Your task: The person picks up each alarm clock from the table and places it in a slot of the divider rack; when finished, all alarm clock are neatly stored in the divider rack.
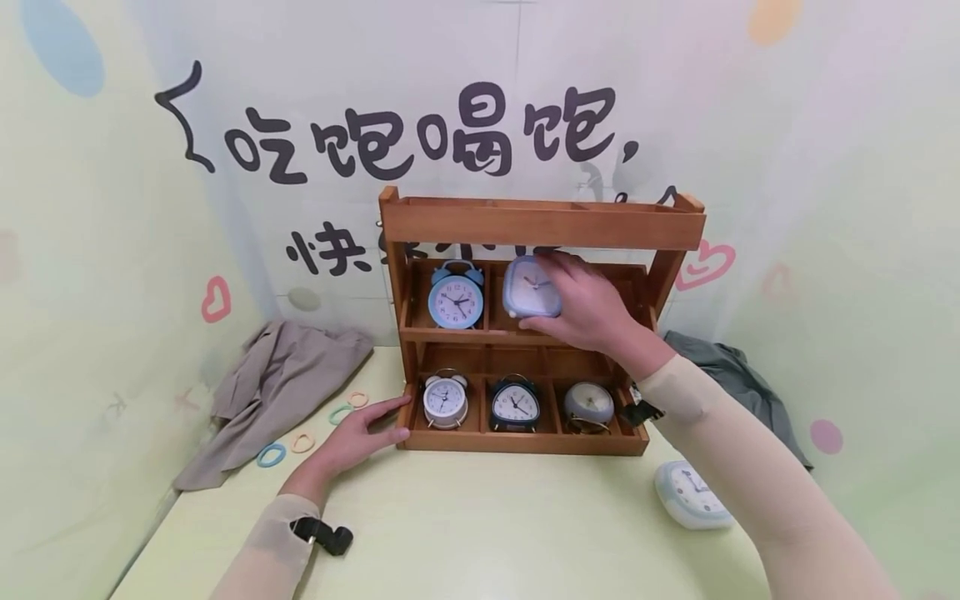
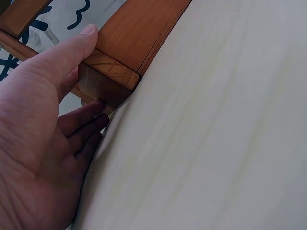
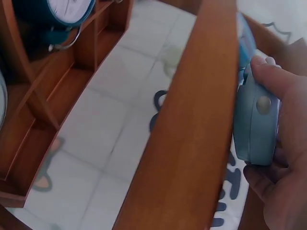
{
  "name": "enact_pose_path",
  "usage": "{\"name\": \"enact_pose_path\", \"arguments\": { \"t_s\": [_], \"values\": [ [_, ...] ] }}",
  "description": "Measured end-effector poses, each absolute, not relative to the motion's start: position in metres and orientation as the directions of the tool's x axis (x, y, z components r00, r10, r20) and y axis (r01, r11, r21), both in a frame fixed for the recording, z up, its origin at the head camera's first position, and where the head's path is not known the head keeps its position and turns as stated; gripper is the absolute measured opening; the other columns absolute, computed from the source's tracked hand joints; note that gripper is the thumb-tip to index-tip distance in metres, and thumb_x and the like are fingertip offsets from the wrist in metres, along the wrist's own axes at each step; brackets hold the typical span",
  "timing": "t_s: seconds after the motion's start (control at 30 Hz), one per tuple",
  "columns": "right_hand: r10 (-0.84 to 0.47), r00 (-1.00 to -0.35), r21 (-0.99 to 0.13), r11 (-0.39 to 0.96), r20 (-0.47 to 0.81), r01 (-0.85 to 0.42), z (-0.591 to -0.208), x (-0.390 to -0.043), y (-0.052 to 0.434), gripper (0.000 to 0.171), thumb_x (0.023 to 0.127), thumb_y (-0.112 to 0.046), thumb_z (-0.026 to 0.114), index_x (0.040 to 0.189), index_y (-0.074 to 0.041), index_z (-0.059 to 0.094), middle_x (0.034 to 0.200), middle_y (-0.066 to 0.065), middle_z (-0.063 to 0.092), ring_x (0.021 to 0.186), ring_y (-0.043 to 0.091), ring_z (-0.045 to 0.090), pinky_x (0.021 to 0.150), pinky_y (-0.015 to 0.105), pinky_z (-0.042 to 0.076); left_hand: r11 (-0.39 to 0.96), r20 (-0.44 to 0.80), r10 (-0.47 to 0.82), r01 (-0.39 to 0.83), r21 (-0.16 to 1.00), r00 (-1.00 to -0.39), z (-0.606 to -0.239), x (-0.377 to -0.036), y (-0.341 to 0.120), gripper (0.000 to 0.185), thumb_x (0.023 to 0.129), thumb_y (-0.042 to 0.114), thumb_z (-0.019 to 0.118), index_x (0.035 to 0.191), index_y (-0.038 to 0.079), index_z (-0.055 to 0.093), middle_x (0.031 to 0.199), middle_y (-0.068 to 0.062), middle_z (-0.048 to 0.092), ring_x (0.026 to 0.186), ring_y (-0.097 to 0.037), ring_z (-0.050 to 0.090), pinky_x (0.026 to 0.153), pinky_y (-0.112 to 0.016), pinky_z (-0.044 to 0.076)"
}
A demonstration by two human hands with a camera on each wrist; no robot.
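Observation:
A wooden shelf rack (image 1: pixel 540 223) stands on the pale green table (image 1: pixel 480 517). My right hand (image 1: pixel 592 304) grips a light blue square clock (image 1: pixel 531 287) at the middle compartment of the upper shelf; in the right wrist view the clock (image 3: pixel 254 124) is held from its back behind a wooden rail (image 3: pixel 192 129). A blue twin-bell clock (image 1: pixel 456 298) sits in the compartment to its left. My left hand (image 1: pixel 363 433) lies flat on the table with its thumb against the rack's lower left corner (image 2: pixel 108 72), fingers straight.
The lower shelf holds a white clock (image 1: pixel 446 400), a dark clock (image 1: pixel 514 404) and a grey clock (image 1: pixel 588 404). Another pale square clock (image 1: pixel 692 493) lies on the table at right. Cloths lie at the left (image 1: pixel 277 383) and right (image 1: pixel 735 379), with several hair rings (image 1: pixel 303 442) nearby.

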State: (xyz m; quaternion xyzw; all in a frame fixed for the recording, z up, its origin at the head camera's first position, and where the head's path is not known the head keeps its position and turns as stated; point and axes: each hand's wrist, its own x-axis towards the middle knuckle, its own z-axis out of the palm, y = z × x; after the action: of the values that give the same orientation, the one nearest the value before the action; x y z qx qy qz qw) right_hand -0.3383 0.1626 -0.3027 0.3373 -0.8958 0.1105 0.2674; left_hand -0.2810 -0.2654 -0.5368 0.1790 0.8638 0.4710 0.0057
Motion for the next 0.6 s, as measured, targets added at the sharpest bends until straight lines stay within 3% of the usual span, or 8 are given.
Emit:
{"name": "enact_pose_path", "arguments": {
  "t_s": [0.33,0.6],
  "values": [
    [-0.587,-0.654,0.135,0.784,0.478,-0.606,-0.309,-0.363,0.157,0.109,0.082,-0.055,0.098,0.164,-0.004,0.049,0.164,0.022,0.051,0.149,0.042,0.05,0.126,0.06,0.043,0.519,0.146,0.313,0.298,0.801,-0.939,-0.536,-0.282,-0.265,0.068,0.102,0.046,0.083,0.163,0.026,0.06,0.167,-0.007,0.056,0.159,-0.04,0.044,0.13,-0.065,0.032],
    [-0.606,-0.661,0.164,0.78,0.442,-0.605,-0.311,-0.367,0.152,0.1,0.081,-0.059,0.098,0.156,-0.005,0.059,0.159,0.019,0.052,0.148,0.04,0.046,0.125,0.055,0.045,0.51,0.137,0.308,0.285,0.812,-0.941,-0.536,-0.281,-0.265,0.067,0.102,0.043,0.083,0.163,0.027,0.061,0.166,-0.007,0.056,0.159,-0.041,0.043,0.13,-0.066,0.031]
  ]
}}
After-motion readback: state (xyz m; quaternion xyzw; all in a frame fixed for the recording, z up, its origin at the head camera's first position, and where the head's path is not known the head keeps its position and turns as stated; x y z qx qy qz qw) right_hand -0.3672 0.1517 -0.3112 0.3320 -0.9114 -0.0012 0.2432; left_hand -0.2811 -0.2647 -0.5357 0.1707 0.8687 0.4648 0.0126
